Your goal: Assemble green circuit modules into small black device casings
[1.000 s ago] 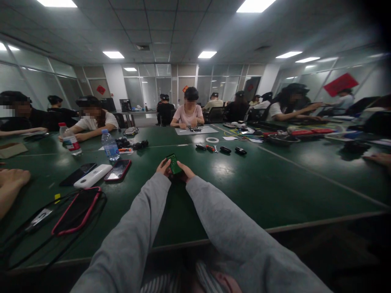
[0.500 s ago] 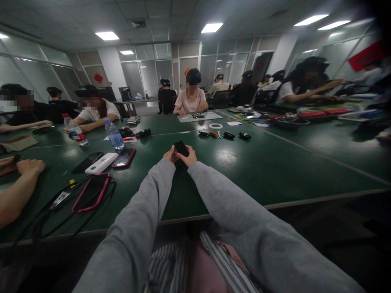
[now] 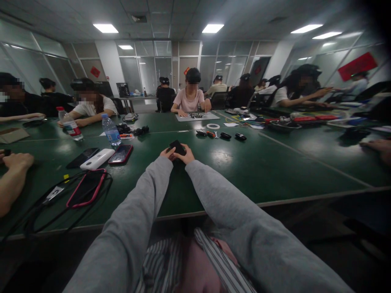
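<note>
Both of my hands hold a small black rectangular object (image 3: 177, 147) just above the green table (image 3: 232, 175); its exact kind does not show. My left hand (image 3: 168, 153) grips its left side with the fingers closed. On the right side, my right hand (image 3: 187, 155) is wrapped round it, thumb towards the middle. The lower part of the object is hidden by my fingers. Beyond my hands lie several small dark items (image 3: 225, 136), one with orange on it, and a white tape ring (image 3: 213, 126).
Left of my hands lie a red-edged phone (image 3: 121, 154), a white device (image 3: 97, 159), a dark phone (image 3: 82, 158) and a pink-framed phone (image 3: 86, 188) among black cables. Two bottles (image 3: 111, 131) stand behind them. A co-worker (image 3: 191, 97) sits opposite; another person's hand (image 3: 18, 160) is at far left.
The black object has tilted flatter in my hands, which keep their hold. My view has shifted slightly. The co-worker opposite has raised one hand from the work surface.
</note>
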The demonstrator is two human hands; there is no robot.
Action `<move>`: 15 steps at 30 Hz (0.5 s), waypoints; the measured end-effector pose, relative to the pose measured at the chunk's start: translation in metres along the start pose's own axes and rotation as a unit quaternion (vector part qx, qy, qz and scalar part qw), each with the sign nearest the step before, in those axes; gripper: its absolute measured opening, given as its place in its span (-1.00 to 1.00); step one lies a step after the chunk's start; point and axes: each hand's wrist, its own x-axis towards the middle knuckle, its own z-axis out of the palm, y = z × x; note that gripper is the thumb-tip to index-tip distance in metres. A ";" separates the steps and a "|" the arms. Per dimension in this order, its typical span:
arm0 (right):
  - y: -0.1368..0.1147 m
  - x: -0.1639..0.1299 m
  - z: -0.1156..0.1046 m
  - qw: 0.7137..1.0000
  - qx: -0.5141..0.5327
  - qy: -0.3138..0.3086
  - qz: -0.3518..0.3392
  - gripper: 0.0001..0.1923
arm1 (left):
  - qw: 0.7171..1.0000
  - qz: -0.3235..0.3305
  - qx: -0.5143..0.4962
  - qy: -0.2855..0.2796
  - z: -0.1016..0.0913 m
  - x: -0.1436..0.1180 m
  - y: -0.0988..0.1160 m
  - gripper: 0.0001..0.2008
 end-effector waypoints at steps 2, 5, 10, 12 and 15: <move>-0.001 -0.001 0.000 1.000 0.003 -0.005 -0.004 -0.26 | 1.000 0.012 -0.006 -0.009 -0.003 0.005 -0.002 -0.51; -0.003 -0.003 0.001 1.000 0.000 0.005 -0.013 -0.28 | 1.000 0.022 -0.005 -0.016 -0.007 0.012 -0.006 -0.51; -0.002 -0.002 0.001 0.998 -0.019 0.026 -0.050 -0.32 | 0.999 0.025 -0.004 -0.027 -0.014 0.023 -0.011 -0.41; -0.002 -0.002 0.000 0.997 -0.024 0.035 -0.070 -0.32 | 0.999 0.023 -0.008 -0.029 -0.016 0.025 -0.012 -0.40; -0.003 -0.001 -0.003 0.996 -0.016 0.056 -0.074 -0.34 | 0.999 0.031 -0.030 -0.027 -0.017 0.027 -0.011 -0.45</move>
